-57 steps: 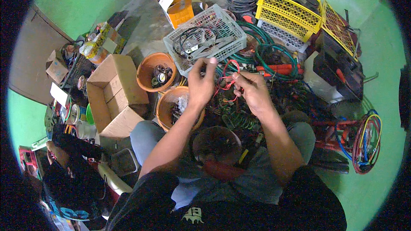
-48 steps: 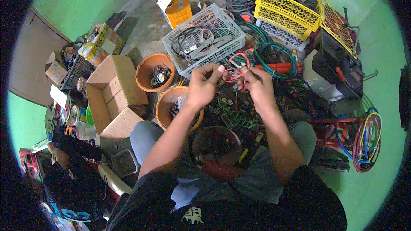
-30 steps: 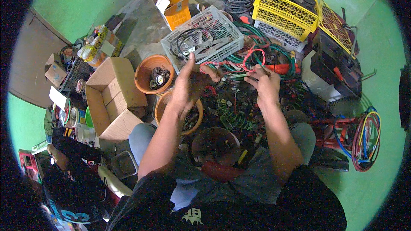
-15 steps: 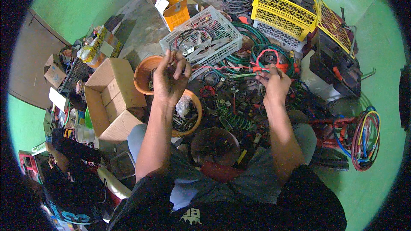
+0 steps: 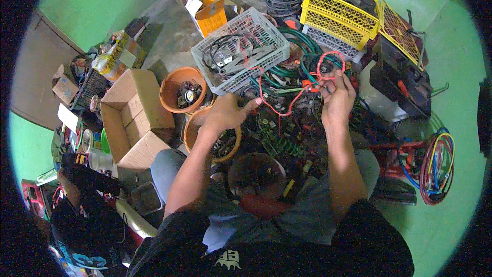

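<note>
A thin red cord (image 5: 288,114) hangs in a slack curve between my hands, with a loop above my right hand (image 5: 338,97). The fingers of that hand are closed in a pinch on the cord. My left hand (image 5: 225,113) is over the orange bucket (image 5: 187,136) of metal parts, its thumb stretched out to the right and apart from the other fingers, which are partly hidden. No cord shows in it. The cord's other end trails up over the grey plastic crate (image 5: 279,54), which holds black cables and metal pieces.
A second orange bucket (image 5: 165,97) stands beside an open cardboard box (image 5: 110,128). Tools, green hose (image 5: 305,51) and small parts cover the floor ahead. Stacked yellow crates (image 5: 338,7) and a black toolbox (image 5: 400,84) are at right. Another person's dark sleeve (image 5: 89,179) is at lower left.
My left hand has lowered and turned, its thumb now stretched out. The red cord, stretched between my hands before, has gone slack. My right hand has shifted slightly right.
</note>
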`<state>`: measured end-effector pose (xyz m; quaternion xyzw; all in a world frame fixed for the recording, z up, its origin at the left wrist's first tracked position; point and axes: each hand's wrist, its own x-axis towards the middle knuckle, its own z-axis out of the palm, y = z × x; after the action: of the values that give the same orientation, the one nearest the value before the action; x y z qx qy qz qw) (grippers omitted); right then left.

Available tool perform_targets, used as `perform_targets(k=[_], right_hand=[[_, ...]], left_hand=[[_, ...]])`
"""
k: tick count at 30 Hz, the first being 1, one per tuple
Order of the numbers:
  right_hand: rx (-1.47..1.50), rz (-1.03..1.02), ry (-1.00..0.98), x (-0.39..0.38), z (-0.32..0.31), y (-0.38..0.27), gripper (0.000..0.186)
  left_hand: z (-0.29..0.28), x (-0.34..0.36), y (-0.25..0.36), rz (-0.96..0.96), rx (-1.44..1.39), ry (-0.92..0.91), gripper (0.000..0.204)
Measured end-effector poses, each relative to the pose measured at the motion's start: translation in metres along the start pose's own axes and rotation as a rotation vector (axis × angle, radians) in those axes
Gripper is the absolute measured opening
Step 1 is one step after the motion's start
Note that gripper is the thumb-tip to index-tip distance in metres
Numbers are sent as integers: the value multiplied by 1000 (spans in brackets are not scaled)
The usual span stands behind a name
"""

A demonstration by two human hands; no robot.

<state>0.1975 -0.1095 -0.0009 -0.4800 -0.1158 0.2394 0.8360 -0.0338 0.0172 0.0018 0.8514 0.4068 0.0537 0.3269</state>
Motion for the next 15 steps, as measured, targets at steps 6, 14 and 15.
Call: perform_targets(k=[6, 14, 15], right_hand=[[-454, -29, -559, -16, 8, 10, 26], [-536, -250, -391, -5, 8, 15, 28], [-520, -38, -407, -17, 16, 1, 27]], left_hand=[[15, 12, 10, 366, -640, 188, 29], [-1, 11, 12, 104, -896, 349, 24], [0, 11, 10, 77, -854, 383, 23]])
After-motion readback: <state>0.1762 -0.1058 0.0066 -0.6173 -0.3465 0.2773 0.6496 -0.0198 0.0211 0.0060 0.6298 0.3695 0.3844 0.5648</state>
